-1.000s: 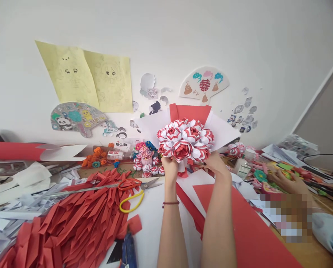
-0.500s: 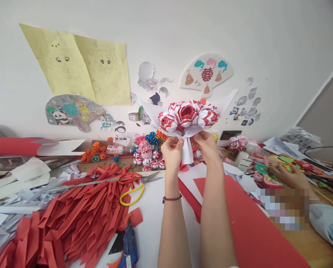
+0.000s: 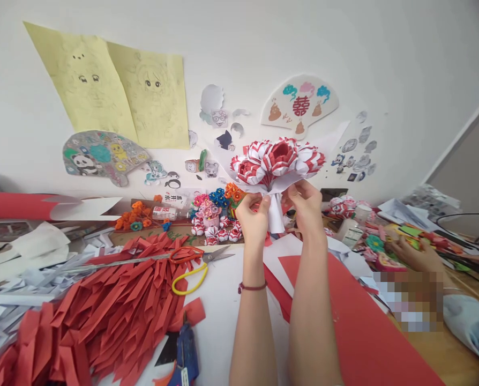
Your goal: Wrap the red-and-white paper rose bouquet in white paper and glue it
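I hold up a bouquet of red-and-white folded paper flowers (image 3: 277, 160) wrapped in white paper, lifted in front of the wall. My left hand (image 3: 254, 221) grips the wrap under the blooms from the left; a red cord circles that wrist. My right hand (image 3: 307, 206) pinches the white wrap on the right side, just under the flowers. Both hands are closed on the bouquet's paper stem.
A heap of folded red paper strips (image 3: 103, 311) covers the table's left. Scissors with red and yellow handles (image 3: 187, 262) lie on it. A blue glue gun (image 3: 186, 348) is near the front. Red sheets (image 3: 344, 321) lie under my arms. Small paper flowers (image 3: 213, 217) stand at the wall. Another person's hand (image 3: 404, 252) works at right.
The bouquet rose off the table and tilted so the blooms face away toward the wall. Both hands moved up with it and shifted to the wrap below the flowers.
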The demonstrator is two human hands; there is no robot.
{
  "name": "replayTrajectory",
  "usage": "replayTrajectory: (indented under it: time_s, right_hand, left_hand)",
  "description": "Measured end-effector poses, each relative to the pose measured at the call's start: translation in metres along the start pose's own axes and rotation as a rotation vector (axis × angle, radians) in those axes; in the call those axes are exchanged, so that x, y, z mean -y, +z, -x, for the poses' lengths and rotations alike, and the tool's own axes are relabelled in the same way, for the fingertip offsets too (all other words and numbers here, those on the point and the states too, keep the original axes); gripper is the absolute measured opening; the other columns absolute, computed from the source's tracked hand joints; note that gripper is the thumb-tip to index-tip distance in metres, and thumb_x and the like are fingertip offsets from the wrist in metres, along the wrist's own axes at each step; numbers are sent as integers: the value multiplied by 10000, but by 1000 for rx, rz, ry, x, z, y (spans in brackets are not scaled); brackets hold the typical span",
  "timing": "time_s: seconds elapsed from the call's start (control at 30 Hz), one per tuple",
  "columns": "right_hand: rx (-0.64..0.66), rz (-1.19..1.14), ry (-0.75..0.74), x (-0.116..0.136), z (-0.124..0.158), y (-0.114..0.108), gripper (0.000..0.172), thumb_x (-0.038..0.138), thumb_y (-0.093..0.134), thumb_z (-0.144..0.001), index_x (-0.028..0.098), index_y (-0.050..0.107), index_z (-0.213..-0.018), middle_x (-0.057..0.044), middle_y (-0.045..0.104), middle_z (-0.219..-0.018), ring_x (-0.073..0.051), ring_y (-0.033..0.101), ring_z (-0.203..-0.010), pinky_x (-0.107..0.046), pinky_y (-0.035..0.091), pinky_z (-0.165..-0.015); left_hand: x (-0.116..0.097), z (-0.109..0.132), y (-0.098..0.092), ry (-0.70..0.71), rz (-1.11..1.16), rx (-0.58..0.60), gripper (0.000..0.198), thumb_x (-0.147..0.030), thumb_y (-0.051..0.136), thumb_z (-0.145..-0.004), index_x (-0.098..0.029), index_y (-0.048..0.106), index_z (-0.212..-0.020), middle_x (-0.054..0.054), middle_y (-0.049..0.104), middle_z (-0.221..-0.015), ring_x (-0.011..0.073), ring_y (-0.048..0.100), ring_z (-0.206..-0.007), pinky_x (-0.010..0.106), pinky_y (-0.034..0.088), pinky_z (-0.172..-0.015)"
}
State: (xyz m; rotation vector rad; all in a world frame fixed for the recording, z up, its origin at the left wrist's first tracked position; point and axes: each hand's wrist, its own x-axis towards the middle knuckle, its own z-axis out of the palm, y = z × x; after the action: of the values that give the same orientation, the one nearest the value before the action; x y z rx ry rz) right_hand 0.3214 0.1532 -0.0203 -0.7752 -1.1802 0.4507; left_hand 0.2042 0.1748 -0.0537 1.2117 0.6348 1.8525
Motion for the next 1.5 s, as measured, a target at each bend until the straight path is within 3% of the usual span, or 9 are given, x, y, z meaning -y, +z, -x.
replayTrajectory:
  time_s: [0.23, 0.37, 0.47, 0.67, 0.93, 1.33, 1.5]
  right_hand:
    - [87, 53, 73, 2, 6, -17, 172, 376, 768, -746, 253, 728, -859, -51, 701, -822, -138, 593, -618, -297, 467, -592]
    - [181, 101, 117, 4, 8, -21, 238, 345, 805, -713, 229, 750, -912, -83, 738, -940, -164, 663, -803, -283, 520, -758]
    - [303, 125, 182, 2, 9, -18, 291, 374, 806, -716, 215, 751, -953, -89, 745, -998, -204, 674, -923, -305, 535, -831]
    - [426, 13, 171, -2, 12, 0, 250, 399, 809, -722, 233, 738, -896, -19, 739, -896, -214, 678, -876, -335, 540, -826]
    - [448, 101, 168, 2, 7, 2, 208, 451, 777, -758, 245, 755, -763, -53, 732, -830, -217, 639, -786, -331, 520, -737]
    - [377, 128, 248, 24, 14, 4, 281, 532, 732, -760, 252, 742, -780, -69, 694, -659, -228, 650, -668, -375, 539, -639]
    - [389, 110, 228, 27, 13, 6, 252, 488, 737, -780, 239, 741, -738, -61, 717, -752, -192, 632, -681, -333, 520, -638]
  left_hand:
    - [10, -2, -5, 18, -16, -86, 137, -295, 706, -760, -165, 667, -777, 65, 724, -802, 190, 675, -775, 303, 516, -756]
    - [11, -3, -7, 35, -49, -107, 123, -284, 702, -761, -166, 668, -766, 55, 714, -779, 187, 663, -762, 300, 504, -747]
    - [10, -2, -8, 49, -51, -90, 111, -273, 701, -765, -166, 687, -792, 60, 727, -801, 193, 670, -779, 304, 504, -761]
    - [2, 0, -6, 38, -81, -53, 121, -285, 697, -778, -165, 693, -790, 59, 726, -790, 189, 663, -746, 296, 497, -725]
    - [-17, 2, -4, 31, -137, -100, 88, -249, 681, -773, -163, 662, -782, 46, 712, -787, 178, 659, -759, 283, 489, -732]
    - [-27, 7, -1, 112, -207, -95, 116, -274, 680, -804, -161, 694, -827, 71, 743, -832, 188, 682, -775, 293, 501, -746]
    - [-31, 8, 0, 166, -233, -106, 107, -275, 682, -816, -168, 691, -814, 51, 735, -788, 173, 678, -737, 282, 507, -737]
